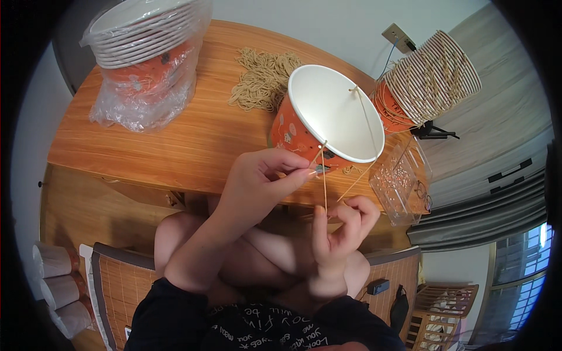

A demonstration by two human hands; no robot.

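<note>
Right up close it's the thin tan cord, two lengths pulled straight and meeting at the right hand; that hand sits low, palm partly turned up, fingers curled in and holding the cord, though the exact grip is hard to make out; the left hand comes in across the front, wrist bent, thumb and forefinger pinched narrow on a short end, just beside the rim; and there's the bucket, near the front edge of the wooden table, white inside, thick white lip, orange outside with pale printed shapes; one length reaches its near wall, the other crosses the lip to a knot on the far inner wall; to the right, a clear plastic box of small pieces; beyond, a loose heap of tan strands; farther left, plastic-wrapped buckets; far right, a cord-draped stack.
</note>
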